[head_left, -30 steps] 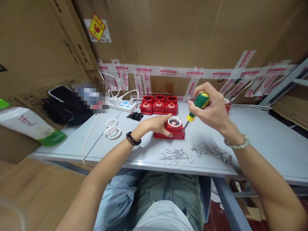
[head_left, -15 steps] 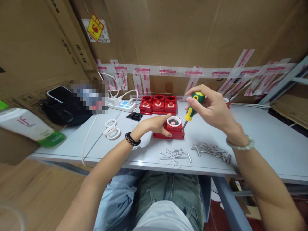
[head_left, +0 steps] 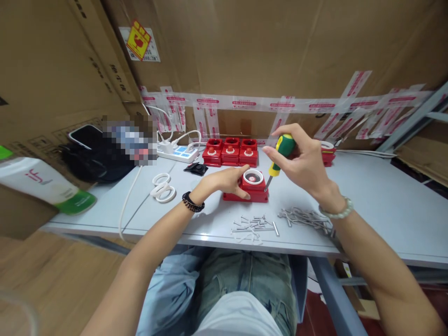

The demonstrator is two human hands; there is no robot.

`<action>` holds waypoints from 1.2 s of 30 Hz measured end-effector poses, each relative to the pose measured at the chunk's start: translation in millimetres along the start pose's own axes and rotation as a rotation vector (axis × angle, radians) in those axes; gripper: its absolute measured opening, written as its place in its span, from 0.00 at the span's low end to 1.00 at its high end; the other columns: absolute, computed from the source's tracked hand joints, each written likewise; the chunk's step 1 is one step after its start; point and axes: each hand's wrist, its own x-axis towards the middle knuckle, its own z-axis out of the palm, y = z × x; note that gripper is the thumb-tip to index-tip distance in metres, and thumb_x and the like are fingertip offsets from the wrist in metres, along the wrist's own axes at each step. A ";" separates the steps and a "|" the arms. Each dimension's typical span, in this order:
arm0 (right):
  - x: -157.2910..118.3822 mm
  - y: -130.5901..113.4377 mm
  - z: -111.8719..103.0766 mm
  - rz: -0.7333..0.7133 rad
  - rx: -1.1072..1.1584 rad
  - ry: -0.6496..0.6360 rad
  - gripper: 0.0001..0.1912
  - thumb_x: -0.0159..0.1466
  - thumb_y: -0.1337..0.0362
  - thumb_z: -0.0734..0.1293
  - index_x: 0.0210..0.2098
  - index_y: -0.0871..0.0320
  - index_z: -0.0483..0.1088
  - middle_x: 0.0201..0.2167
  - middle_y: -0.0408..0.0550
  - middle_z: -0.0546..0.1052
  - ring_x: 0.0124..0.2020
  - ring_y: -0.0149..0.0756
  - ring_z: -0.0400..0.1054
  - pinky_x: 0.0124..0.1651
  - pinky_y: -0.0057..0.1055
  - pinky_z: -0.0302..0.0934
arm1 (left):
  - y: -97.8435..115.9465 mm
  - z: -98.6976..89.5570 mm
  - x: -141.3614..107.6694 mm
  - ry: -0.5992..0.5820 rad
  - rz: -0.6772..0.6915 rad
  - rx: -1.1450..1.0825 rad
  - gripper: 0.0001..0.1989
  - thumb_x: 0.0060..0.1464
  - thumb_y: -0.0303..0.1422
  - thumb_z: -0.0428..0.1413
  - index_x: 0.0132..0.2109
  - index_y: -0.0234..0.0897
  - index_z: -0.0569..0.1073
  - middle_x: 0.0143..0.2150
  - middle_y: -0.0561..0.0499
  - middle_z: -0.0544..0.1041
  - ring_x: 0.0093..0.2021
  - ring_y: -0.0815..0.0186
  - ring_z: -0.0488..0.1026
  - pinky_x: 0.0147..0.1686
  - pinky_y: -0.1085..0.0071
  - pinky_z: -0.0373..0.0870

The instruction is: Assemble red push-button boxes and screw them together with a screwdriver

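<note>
On the table in front of me sits a red box-shaped housing (head_left: 258, 195) with a white ring (head_left: 246, 179) on top. My left hand (head_left: 231, 181) is closed around its left side, thumb on the front face. A screwdriver (head_left: 285, 146) with a green and yellow handle is in my right hand (head_left: 308, 163), thumb and fingers about the handle. Its shaft slants down, and the tip touches the right corner of the housing. Whether a screw sits under the tip is too small to tell. Loose screws (head_left: 255, 223) lie near the table's front edge.
Several long metal pins (head_left: 304, 218) lie in a heap to the right. Loose white rings (head_left: 164, 191) are at left, beside a black packet (head_left: 196, 169). Behind stand three red housings (head_left: 230, 156), a power strip (head_left: 181, 153) and another red unit (head_left: 328, 156).
My right hand has shifted slightly and its grip on the screwdriver handle has turned, with the thumb further left. The tip stays at the housing's corner. My left hand has not moved.
</note>
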 end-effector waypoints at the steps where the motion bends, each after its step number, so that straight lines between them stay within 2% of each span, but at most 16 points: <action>1: 0.0 0.3 1.4 -0.011 -0.055 0.034 0.12 0.61 0.56 0.69 0.43 0.51 0.68 0.23 0.38 0.67 0.21 0.29 0.58 0.27 0.31 0.58 | -0.1 0.2 0.2 0.001 -0.002 -0.001 0.46 0.43 0.48 0.64 0.65 0.35 0.58 0.58 0.40 0.73 0.52 0.51 0.73 0.45 0.67 0.66; 3: 0.1 2.3 0.5 -0.024 -0.078 0.003 0.11 0.64 0.58 0.65 0.46 0.51 0.67 0.24 0.39 0.67 0.22 0.29 0.58 0.28 0.31 0.58 | 0.0 0.6 0.5 0.003 -0.019 0.007 0.46 0.43 0.49 0.64 0.65 0.36 0.58 0.58 0.40 0.73 0.53 0.50 0.73 0.46 0.66 0.66; 6: 0.8 7.3 -7.7 -0.022 0.080 -0.126 0.14 0.66 0.63 0.59 0.51 0.50 0.65 0.35 0.43 0.73 0.32 0.33 0.67 0.34 0.33 0.63 | 0.6 0.5 0.4 -0.003 -0.042 0.023 0.46 0.43 0.49 0.64 0.65 0.36 0.58 0.57 0.40 0.74 0.52 0.50 0.73 0.44 0.66 0.66; 9: 1.6 9.7 -10.9 0.010 0.239 -0.195 0.15 0.66 0.60 0.61 0.52 0.49 0.65 0.40 0.45 0.74 0.37 0.36 0.71 0.36 0.33 0.67 | 0.2 0.4 0.1 -0.003 -0.023 0.010 0.45 0.43 0.49 0.64 0.64 0.36 0.58 0.57 0.40 0.74 0.51 0.51 0.74 0.43 0.67 0.67; 11: 1.4 9.3 -6.5 0.025 0.210 -0.131 0.16 0.63 0.57 0.67 0.50 0.50 0.67 0.36 0.44 0.74 0.31 0.34 0.70 0.32 0.32 0.66 | -1.1 0.9 0.1 0.003 -0.012 0.002 0.45 0.43 0.49 0.64 0.64 0.36 0.58 0.57 0.40 0.74 0.51 0.51 0.74 0.44 0.67 0.67; 13: 0.7 8.7 0.0 0.013 0.071 0.000 0.16 0.60 0.55 0.70 0.47 0.51 0.69 0.31 0.42 0.72 0.25 0.30 0.65 0.29 0.31 0.63 | -2.5 1.7 0.4 0.013 -0.009 0.004 0.45 0.43 0.49 0.64 0.64 0.37 0.59 0.58 0.41 0.74 0.53 0.50 0.73 0.45 0.66 0.67; 15: 0.0 9.2 4.0 -0.003 -0.048 0.058 0.16 0.61 0.55 0.69 0.47 0.51 0.69 0.29 0.41 0.71 0.23 0.29 0.62 0.29 0.31 0.62 | -3.0 2.3 0.7 0.020 -0.012 0.004 0.45 0.42 0.50 0.64 0.64 0.37 0.59 0.58 0.40 0.73 0.55 0.49 0.72 0.46 0.65 0.67; 17: -0.4 10.9 3.4 -0.003 -0.013 -0.019 0.17 0.65 0.56 0.65 0.53 0.49 0.66 0.32 0.41 0.73 0.25 0.30 0.64 0.32 0.32 0.64 | -2.7 2.4 0.7 0.019 -0.023 0.002 0.46 0.42 0.50 0.64 0.64 0.36 0.58 0.60 0.39 0.72 0.56 0.48 0.71 0.48 0.64 0.67; 19: -0.7 12.6 0.5 0.005 0.142 -0.119 0.18 0.68 0.57 0.61 0.56 0.47 0.63 0.36 0.43 0.74 0.30 0.32 0.69 0.35 0.33 0.67 | -2.3 2.2 0.8 0.014 -0.030 0.000 0.47 0.42 0.50 0.64 0.65 0.36 0.57 0.60 0.39 0.71 0.57 0.47 0.71 0.48 0.64 0.67; 21: -1.0 13.0 -0.9 0.016 0.260 -0.160 0.18 0.67 0.56 0.62 0.55 0.47 0.63 0.38 0.43 0.74 0.34 0.34 0.71 0.36 0.33 0.68 | -2.4 2.3 0.9 0.010 -0.028 0.000 0.47 0.42 0.50 0.64 0.65 0.37 0.58 0.60 0.40 0.72 0.57 0.47 0.71 0.49 0.63 0.67; 25: -2.2 10.4 3.9 0.024 0.067 0.038 0.16 0.60 0.56 0.70 0.46 0.50 0.68 0.28 0.39 0.69 0.25 0.31 0.65 0.29 0.30 0.64 | -3.2 2.8 1.1 0.022 -0.023 0.001 0.48 0.42 0.50 0.64 0.66 0.37 0.57 0.62 0.39 0.70 0.59 0.47 0.69 0.50 0.63 0.67; 27: -2.8 9.5 4.7 0.010 -0.053 0.096 0.14 0.61 0.57 0.70 0.45 0.51 0.68 0.27 0.39 0.69 0.25 0.30 0.64 0.29 0.30 0.62 | -2.6 2.7 0.9 0.027 -0.022 0.001 0.49 0.42 0.50 0.64 0.66 0.37 0.56 0.62 0.39 0.70 0.58 0.47 0.70 0.50 0.63 0.67; 29: -2.9 9.7 1.9 0.007 -0.011 0.024 0.14 0.64 0.59 0.66 0.48 0.50 0.67 0.33 0.42 0.72 0.29 0.31 0.66 0.31 0.30 0.63 | -1.5 2.2 0.5 0.022 -0.026 -0.001 0.48 0.42 0.50 0.64 0.66 0.37 0.57 0.60 0.40 0.72 0.57 0.48 0.71 0.49 0.64 0.67; 31: -2.7 10.5 -2.5 0.012 0.146 -0.102 0.16 0.65 0.61 0.62 0.53 0.49 0.64 0.40 0.44 0.74 0.34 0.33 0.69 0.34 0.31 0.66 | -0.7 1.8 0.2 0.013 -0.031 -0.001 0.47 0.42 0.49 0.64 0.65 0.37 0.58 0.58 0.40 0.74 0.55 0.49 0.72 0.48 0.64 0.67; 33: -2.6 10.8 -4.8 0.022 0.241 -0.170 0.18 0.65 0.60 0.63 0.55 0.49 0.63 0.39 0.45 0.74 0.35 0.33 0.71 0.35 0.31 0.68 | -0.8 1.8 0.1 0.015 -0.026 0.000 0.46 0.43 0.49 0.64 0.65 0.38 0.58 0.58 0.41 0.74 0.55 0.49 0.72 0.48 0.64 0.67; 36: -3.1 9.8 -2.1 0.022 0.093 -0.030 0.17 0.61 0.58 0.69 0.49 0.51 0.67 0.29 0.40 0.71 0.26 0.30 0.66 0.29 0.30 0.64 | -2.7 2.6 0.5 0.030 0.014 0.002 0.45 0.44 0.48 0.64 0.66 0.39 0.57 0.57 0.42 0.74 0.56 0.49 0.72 0.49 0.63 0.66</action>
